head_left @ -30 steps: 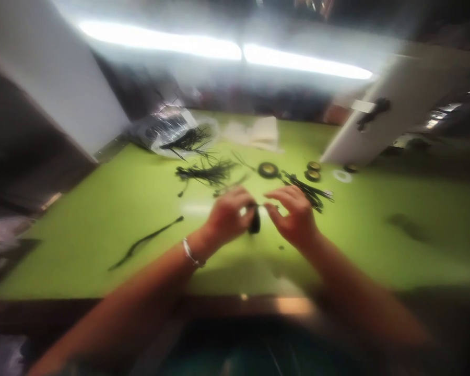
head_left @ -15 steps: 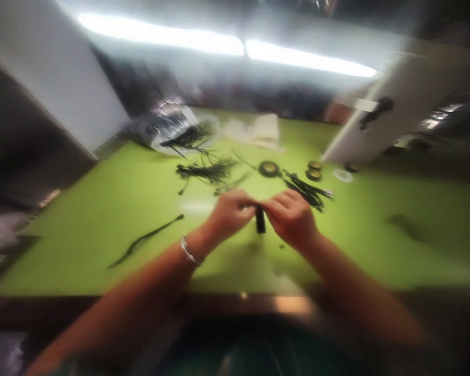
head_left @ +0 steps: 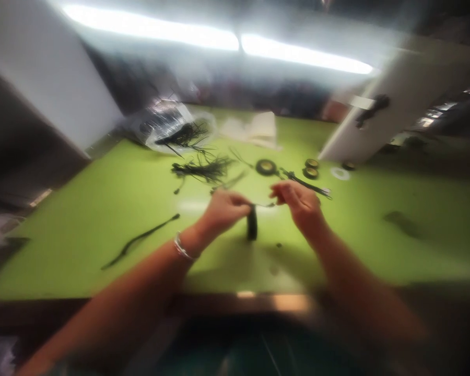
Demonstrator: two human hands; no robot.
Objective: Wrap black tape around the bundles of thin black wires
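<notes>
My left hand (head_left: 226,210), with a silver bangle at the wrist, pinches a thin dark wire (head_left: 263,205) over the green table. A black tape roll (head_left: 252,223) hangs just below those fingertips, seen nearly edge-on. The wire runs right and ends in a small dark tip close to my right hand (head_left: 297,200). The fingers of my right hand are curled and slightly apart, with nothing visible between them. Blur hides how the tape and wire are joined.
Loose black wires (head_left: 203,168) and a plastic bag of wires (head_left: 166,128) lie behind on the green table (head_left: 348,235). A tape roll (head_left: 266,167), smaller rolls (head_left: 310,169) and a white ring (head_left: 340,173) are at the back right. One cable (head_left: 141,237) lies left.
My right hand has come away from my left hand and its fingers have loosened. The wire between them now shows. The tape roll hangs slightly lower and further left.
</notes>
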